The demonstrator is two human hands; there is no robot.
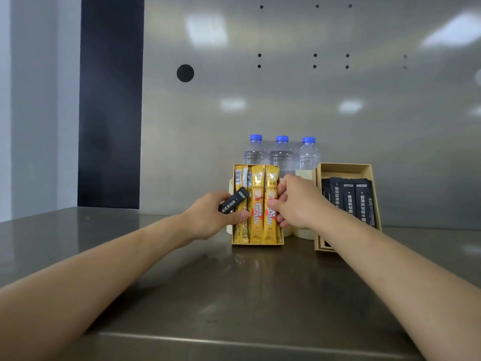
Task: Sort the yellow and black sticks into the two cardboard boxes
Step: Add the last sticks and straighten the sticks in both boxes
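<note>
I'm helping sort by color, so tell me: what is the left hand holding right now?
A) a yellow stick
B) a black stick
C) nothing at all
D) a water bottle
B: the left hand grips a black stick, tilted in front of the cardboard box that holds the yellow sticks.

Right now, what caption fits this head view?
Left hand holds a black stick; right hand pinches a boxed yellow stick.

bottles (282,155): bases hidden behind yellow-stick box (257,244) | black sticks (363,196): some lower ends behind right forearm (364,246) | small print unreadable
</note>
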